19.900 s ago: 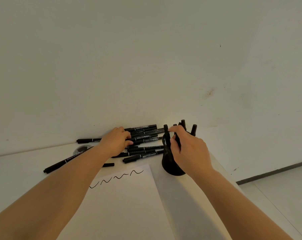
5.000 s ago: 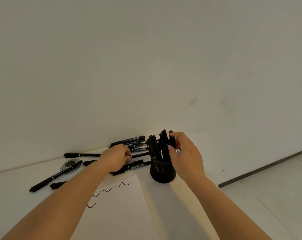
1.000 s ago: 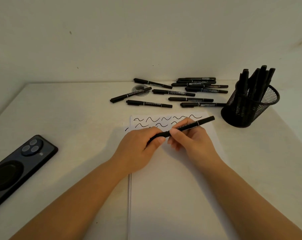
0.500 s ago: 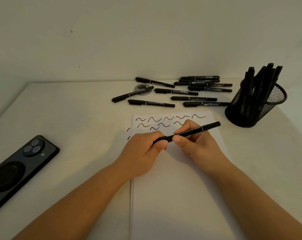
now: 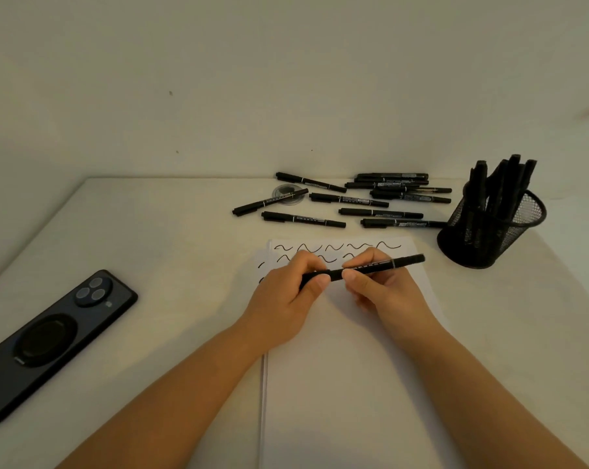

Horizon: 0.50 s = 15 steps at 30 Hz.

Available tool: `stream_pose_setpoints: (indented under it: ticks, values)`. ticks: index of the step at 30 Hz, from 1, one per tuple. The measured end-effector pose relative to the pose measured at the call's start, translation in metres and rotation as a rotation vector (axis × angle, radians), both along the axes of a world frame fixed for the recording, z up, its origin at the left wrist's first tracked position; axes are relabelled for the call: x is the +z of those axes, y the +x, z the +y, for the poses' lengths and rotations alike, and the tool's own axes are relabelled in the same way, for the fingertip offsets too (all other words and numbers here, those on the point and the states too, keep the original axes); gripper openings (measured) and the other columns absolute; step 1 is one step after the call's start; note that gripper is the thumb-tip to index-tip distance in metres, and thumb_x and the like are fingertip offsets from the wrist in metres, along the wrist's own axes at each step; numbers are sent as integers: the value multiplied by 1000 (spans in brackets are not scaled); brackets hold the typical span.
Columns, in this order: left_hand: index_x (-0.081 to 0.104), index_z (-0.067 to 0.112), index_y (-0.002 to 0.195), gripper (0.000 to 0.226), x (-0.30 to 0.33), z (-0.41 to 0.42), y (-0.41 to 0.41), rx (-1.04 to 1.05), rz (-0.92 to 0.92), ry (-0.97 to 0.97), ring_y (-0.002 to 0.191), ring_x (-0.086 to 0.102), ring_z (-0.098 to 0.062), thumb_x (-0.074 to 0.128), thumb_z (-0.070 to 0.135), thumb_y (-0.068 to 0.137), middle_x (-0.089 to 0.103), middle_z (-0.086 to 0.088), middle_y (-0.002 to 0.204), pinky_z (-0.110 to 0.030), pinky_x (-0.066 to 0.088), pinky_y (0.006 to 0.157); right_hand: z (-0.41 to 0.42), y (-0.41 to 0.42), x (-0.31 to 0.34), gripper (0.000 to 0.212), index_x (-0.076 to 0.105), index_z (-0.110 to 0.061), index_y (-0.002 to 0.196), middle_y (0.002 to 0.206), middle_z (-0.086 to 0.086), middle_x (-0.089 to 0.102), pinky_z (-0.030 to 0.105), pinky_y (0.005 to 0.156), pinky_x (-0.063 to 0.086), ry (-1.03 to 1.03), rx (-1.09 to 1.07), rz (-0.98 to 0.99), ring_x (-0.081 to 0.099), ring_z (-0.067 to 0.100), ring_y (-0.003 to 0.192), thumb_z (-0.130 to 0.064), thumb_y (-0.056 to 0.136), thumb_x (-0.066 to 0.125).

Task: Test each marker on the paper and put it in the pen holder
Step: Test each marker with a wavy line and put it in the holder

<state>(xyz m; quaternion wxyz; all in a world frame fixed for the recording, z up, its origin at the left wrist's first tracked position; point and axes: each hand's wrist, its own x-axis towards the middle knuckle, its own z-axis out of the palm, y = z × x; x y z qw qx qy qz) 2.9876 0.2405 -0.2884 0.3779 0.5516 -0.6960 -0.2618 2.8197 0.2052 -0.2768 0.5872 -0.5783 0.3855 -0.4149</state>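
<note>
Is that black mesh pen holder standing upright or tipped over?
Upright. The black wire-mesh pen holder rests on its round base on the white table, open rim up, black markers poking out the top.

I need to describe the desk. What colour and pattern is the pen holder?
Black wire mesh; the pen holder shows best in the head view.
</note>
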Motion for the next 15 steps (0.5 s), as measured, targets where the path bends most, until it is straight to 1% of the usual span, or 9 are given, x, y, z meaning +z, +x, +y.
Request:
stream_pose_setpoints:
  ticks: [1,4,5,7,9,10,12,13,15]
  values:
    - [46,36,86,5,1,0,1,19,34,-3,48,42,-5,41,35,88,48,15,54,-17,28,48,0,0,1,12,66,-18,77,60,0,60,22,48,40,33,1,-30,50,12,53,-8,82,63]
    - [45,35,80,17,5,-2,7,74,74,-24,45,41,-2,47,24,92,51,21,53,-13,30,46,-2,-6,7,10,69,-22,73,66,1,66,25,50,44,153,-68,-174,55,14,58,-15,77,64]
    - [47,34,79,20,7,-4,10,94,81,-30,46,42,-2,50,20,92,51,22,54,-11,30,46,-4,-12,9,11,68,-22,72,65,-1,66,25,51,46,130,-110,-138,56,13,59,-14,79,64]
    - [50,35,77,22,13,-7,13,117,83,-41,46,42,-2,52,18,91,52,22,54,-10,31,46,-7,-23,12,14,67,-24,72,64,-6,65,21,55,48,-26,-150,85,56,7,59,-14,82,64]
    - [50,37,76,21,20,-10,11,108,46,-45,46,43,-3,52,21,91,53,21,54,-12,32,47,-8,-30,18,16,65,-32,72,68,-18,64,12,58,43,-205,-133,330,54,-1,61,-19,81,66]
    - [50,38,76,21,24,-11,7,102,13,-48,47,43,-4,52,23,91,53,19,54,-14,32,47,-8,-32,21,15,64,-37,74,69,-22,63,10,58,41,-282,-116,442,53,-3,64,-24,80,67]
    - [48,39,76,19,33,-16,-2,82,-73,-64,49,44,-3,51,28,90,50,15,52,-16,29,49,-8,-33,28,9,62,-41,82,68,-22,59,10,59,39,-424,-61,651,53,-3,69,-33,80,67]
    - [47,39,76,17,39,-18,-7,63,-127,-82,50,45,-3,51,30,90,49,14,53,-18,29,49,-8,-33,32,9,63,-40,89,69,-23,56,11,60,38,-499,-30,737,53,-2,69,-37,81,65]
    - [48,36,80,10,51,-24,-19,23,-240,-123,53,47,-2,49,34,90,50,15,56,-18,30,51,-10,-33,39,17,63,-35,98,71,-25,53,12,63,38,-620,8,824,52,-4,69,-42,82,61]
